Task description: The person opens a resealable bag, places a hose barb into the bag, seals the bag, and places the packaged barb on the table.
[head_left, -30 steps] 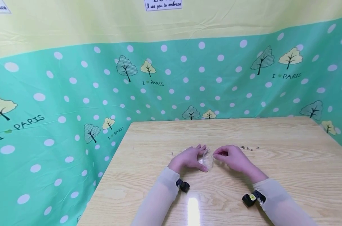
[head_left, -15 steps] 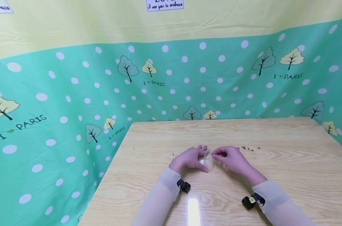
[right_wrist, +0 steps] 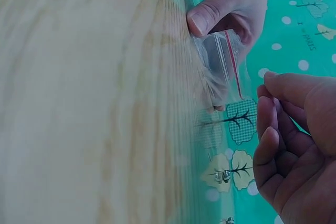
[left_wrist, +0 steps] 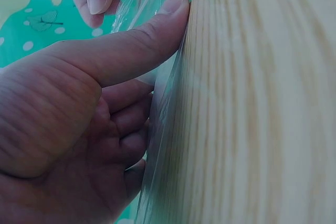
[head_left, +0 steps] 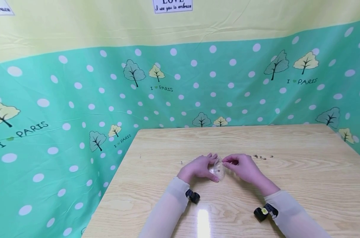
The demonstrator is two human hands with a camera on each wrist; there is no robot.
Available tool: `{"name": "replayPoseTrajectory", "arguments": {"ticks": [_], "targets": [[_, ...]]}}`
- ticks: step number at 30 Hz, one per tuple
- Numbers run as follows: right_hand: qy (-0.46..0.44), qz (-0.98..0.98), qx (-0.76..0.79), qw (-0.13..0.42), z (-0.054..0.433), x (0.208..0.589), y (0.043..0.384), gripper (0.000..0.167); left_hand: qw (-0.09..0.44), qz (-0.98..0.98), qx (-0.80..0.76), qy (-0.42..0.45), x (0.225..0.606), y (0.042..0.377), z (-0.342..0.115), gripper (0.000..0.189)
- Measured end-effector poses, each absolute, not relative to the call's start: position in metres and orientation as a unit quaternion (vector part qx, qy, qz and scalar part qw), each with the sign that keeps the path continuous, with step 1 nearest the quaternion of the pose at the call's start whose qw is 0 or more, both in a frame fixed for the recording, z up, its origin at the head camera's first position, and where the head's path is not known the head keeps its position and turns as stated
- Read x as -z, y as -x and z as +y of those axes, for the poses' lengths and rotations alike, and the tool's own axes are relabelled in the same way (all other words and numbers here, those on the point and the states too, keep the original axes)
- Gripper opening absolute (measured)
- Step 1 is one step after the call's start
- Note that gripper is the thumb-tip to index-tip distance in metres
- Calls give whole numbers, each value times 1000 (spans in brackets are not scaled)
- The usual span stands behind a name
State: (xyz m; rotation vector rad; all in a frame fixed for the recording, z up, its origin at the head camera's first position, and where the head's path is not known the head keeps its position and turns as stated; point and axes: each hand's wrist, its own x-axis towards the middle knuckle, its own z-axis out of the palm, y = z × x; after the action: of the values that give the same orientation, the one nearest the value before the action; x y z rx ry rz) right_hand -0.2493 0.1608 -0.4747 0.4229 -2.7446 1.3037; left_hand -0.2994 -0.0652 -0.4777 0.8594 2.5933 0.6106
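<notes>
My left hand (head_left: 201, 166) holds a small clear zip-lock bag (right_wrist: 223, 64) at the table surface, its thumb on one side and fingers on the other. A red line runs along the bag's mouth, which faces my right hand (head_left: 242, 168). A tiny dark piece (head_left: 219, 171) shows within the bag's outline. Beside the mouth, my right hand has loosely curled fingers, thumb tip close to the index finger (right_wrist: 266, 109), and nothing visible between them. The bag (left_wrist: 137, 6) partly hides behind the left thumb in the left wrist view.
Several small metal pieces (head_left: 261, 157) lie scattered on the wooden table (head_left: 174, 142), beyond my right hand. Another tiny piece (head_left: 181, 162) lies left of the left hand. A patterned green and yellow curtain (head_left: 156, 109) hangs behind the table.
My right hand has shifted slightly left toward the bag's mouth. A dark piece now shows in the bag, where none was visible before. The left hand has stayed in place.
</notes>
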Motion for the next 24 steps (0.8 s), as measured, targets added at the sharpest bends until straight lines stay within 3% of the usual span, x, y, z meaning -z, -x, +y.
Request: {"name": "replayPoseTrajectory", "arguments": {"ticks": [24], "targets": [[-91, -894, -440, 7, 195, 469, 259, 28, 172, 913, -218, -298, 475, 297, -67, 99]]}}
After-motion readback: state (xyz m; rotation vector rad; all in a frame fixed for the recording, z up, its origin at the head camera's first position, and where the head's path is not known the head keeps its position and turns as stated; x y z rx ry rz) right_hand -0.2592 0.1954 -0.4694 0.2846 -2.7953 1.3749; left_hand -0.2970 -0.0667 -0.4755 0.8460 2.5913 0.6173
